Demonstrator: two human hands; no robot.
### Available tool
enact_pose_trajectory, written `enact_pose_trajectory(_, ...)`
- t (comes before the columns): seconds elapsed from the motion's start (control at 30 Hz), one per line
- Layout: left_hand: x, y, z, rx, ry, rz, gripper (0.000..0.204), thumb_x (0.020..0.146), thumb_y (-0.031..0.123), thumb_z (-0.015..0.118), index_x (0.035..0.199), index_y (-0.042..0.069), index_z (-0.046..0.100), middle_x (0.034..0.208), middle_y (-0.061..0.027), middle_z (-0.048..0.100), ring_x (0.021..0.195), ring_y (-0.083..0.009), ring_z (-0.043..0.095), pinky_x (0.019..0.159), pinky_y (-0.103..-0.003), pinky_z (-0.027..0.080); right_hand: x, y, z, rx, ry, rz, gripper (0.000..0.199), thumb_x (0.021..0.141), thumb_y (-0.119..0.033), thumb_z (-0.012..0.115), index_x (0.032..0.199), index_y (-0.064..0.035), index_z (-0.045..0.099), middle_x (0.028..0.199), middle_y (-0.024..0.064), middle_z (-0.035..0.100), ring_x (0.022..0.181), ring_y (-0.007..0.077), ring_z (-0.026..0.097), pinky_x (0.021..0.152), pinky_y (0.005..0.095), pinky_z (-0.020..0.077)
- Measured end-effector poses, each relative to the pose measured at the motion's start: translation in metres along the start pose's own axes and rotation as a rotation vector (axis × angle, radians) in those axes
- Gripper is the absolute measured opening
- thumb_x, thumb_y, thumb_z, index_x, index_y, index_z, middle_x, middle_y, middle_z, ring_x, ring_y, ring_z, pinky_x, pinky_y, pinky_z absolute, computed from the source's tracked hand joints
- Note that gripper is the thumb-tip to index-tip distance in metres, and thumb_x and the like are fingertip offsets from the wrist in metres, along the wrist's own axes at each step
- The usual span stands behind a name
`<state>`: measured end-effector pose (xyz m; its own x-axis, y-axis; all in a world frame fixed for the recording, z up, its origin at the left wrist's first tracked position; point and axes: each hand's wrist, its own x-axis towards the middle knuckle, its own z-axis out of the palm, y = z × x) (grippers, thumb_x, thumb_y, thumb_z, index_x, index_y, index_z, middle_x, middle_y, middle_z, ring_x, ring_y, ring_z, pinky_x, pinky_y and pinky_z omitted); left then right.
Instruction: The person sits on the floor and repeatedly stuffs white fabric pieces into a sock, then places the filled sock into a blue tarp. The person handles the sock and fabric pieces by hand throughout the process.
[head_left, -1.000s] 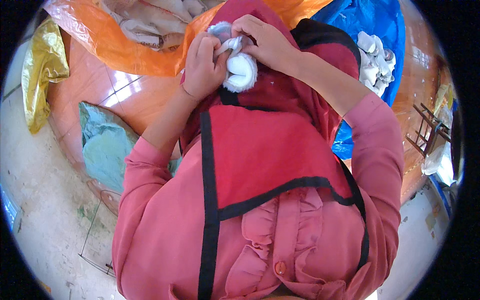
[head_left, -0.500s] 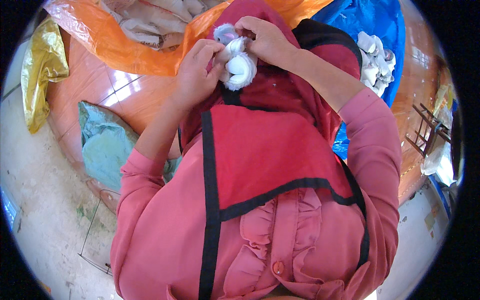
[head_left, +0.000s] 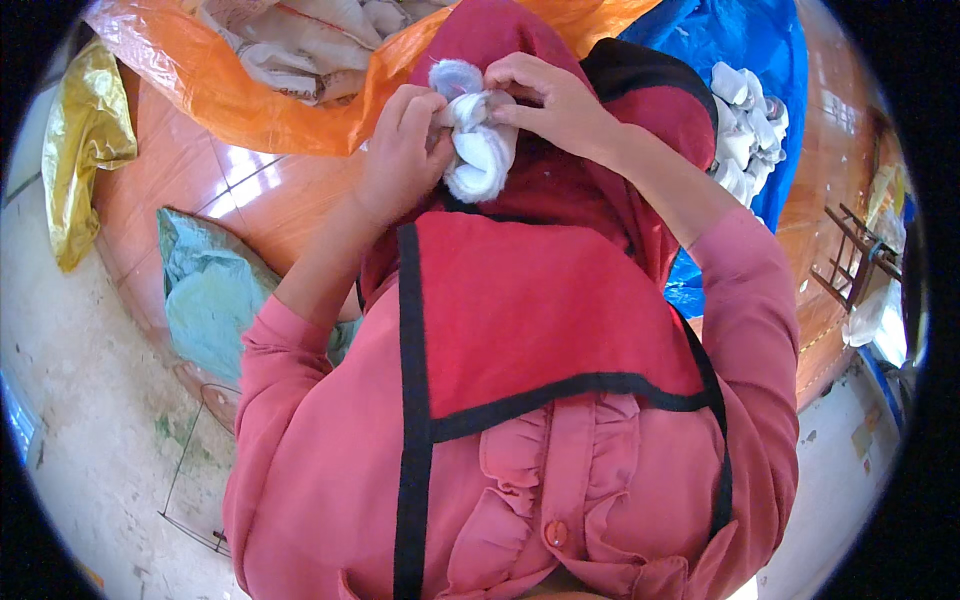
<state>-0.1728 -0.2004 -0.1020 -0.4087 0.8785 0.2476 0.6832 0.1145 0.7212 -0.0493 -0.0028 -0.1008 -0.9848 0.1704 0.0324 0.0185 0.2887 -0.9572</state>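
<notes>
Both hands' fingers point(head_left: 415, 110) clenched on white sock bundle point(head_left: 480, 150); more bundles point(head_left: 745, 130) in blue sack point(head_left: 740, 40).

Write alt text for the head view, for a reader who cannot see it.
Seen from above, a person's left hand and right hand together grip a white rolled sock bundle over a red cloth with black trim on their lap. An orange plastic sheet lies ahead, and a blue sheet holding more white bundles lies to the right.
</notes>
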Motion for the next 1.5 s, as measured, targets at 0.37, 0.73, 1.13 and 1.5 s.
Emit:
enact_pose_trajectory(0.37, -0.001, -0.005, -0.003, -0.063, -0.028, 0.105, 0.041, 0.073, -0.005, 0.063, 0.111, 0.008, 0.056, 0.104, -0.0154, 0.054, 0.095, -0.0339, 0.056, 0.081, -0.038, 0.048, 0.004, -0.011, 0.006, -0.250, -0.015, 0.021, 0.035, 0.070, -0.019, 0.076, 0.098, -0.0019, 0.062, 0.093, 0.0115, 0.060, 0.089, 0.0284, 0.059, 0.080, 0.0364, 0.0483)
enact_pose_trajectory(0.73, -0.003, 0.004, -0.003, -0.082, 0.048, 0.035, 0.037, 0.071, -0.008, 0.061, 0.106, 0.006, 0.062, 0.104, -0.0153, 0.058, 0.098, -0.0326, 0.058, 0.086, -0.036, 0.048, -0.002, 0.002, 0.033, -0.441, 0.202, -0.069, 0.033, 0.069, -0.015, 0.071, 0.094, -0.0033, 0.053, 0.095, 0.0160, 0.054, 0.095, 0.0361, 0.052, 0.085, 0.0432, 0.0431)
enact_pose_trajectory(1.13, 0.004, 0.017, 0.013, -0.044, 0.215, 0.046, 0.035, 0.066, -0.006, 0.060, 0.098, 0.006, 0.065, 0.092, -0.0127, 0.057, 0.086, -0.0314, 0.057, 0.076, -0.040, 0.047, 0.002, 0.025, 0.061, -0.343, 0.569, -0.092, 0.019, 0.072, -0.008, 0.067, 0.082, -0.0044, 0.051, 0.079, 0.0136, 0.053, 0.077, 0.0347, 0.053, 0.069, 0.0409, 0.0438)
enact_pose_trajectory(1.5, 0.011, 0.037, 0.017, 0.128, 0.210, 0.026, 0.035, 0.074, -0.004, 0.061, 0.106, 0.007, 0.066, 0.101, -0.0137, 0.059, 0.093, -0.0321, 0.057, 0.080, -0.039, 0.047, 0.009, 0.029, 0.061, -0.226, 0.679, -0.051, 0.022, 0.071, -0.012, 0.072, 0.078, -0.0062, 0.053, 0.073, 0.0099, 0.055, 0.066, 0.0242, 0.055, 0.060, 0.0322, 0.0456)
